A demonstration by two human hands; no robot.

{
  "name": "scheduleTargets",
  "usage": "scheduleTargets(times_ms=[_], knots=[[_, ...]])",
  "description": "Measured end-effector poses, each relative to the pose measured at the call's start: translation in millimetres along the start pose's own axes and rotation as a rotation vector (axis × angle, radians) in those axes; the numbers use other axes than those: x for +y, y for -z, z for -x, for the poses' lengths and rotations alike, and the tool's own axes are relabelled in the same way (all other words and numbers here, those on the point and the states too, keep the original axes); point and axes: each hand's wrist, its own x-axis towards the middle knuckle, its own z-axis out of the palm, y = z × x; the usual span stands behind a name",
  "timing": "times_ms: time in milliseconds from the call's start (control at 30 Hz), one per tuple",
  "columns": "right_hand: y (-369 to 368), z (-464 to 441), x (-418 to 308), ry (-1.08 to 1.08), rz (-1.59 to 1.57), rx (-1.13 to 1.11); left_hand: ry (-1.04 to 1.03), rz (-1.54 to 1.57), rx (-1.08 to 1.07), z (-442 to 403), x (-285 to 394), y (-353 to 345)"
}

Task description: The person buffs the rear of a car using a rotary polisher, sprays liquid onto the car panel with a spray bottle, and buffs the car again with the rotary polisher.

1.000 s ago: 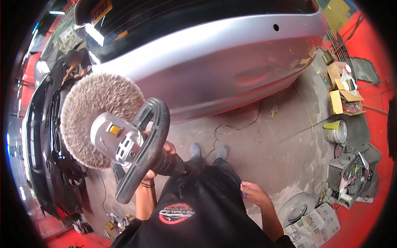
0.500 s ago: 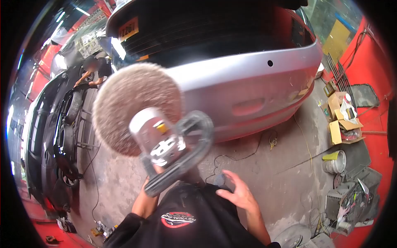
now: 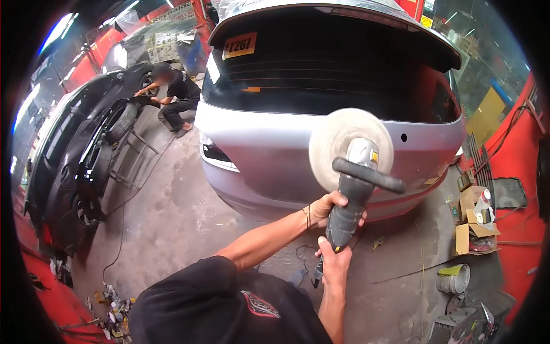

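Note:
Both hands grip a rotary polisher (image 3: 352, 195) with a black body, a silver head and a black loop handle. My left hand (image 3: 327, 207) wraps around the middle of its body, fingertips showing on the far side. Lower down, my right hand (image 3: 334, 265) is closed around the rear end, where the cord comes out. The round cream pad (image 3: 326, 140) looks smooth, as if spinning. It overlaps the silver car's tailgate (image 3: 263, 123), just below the rear window; whether it touches the paint I cannot tell.
To the left, a person (image 3: 177, 94) crouches by a black car (image 3: 74, 155) and a metal stand (image 3: 134, 152). Cardboard boxes (image 3: 472, 235) and a bucket (image 3: 455, 279) stand on the right. A cord (image 3: 122, 241) crosses the floor.
The polisher has swung from close in front of me, at the left, out to the tailgate. My right hand, open and free before, now holds its rear end. The pad's fleecy texture has blurred smooth.

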Motion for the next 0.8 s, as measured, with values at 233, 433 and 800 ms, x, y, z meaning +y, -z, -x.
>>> scheduleTargets(times_ms=[233, 433, 800], knots=[[-73.3, -4.1, 16.5, 0.016, 0.203, 0.061, -0.146, -0.189, 0.335, 66.6, 46.5, -8.6], [-154.6, 29.4, 25.6, 0.030, 0.395, -0.025, -0.262, -0.170, 0.425, 166.2, 91.8, -4.1], [-124.0, 37.5, -3.5, -0.098, 0.616, -0.138, -0.301, -0.018, 0.413, 169.7, 60.3, 3.0]])
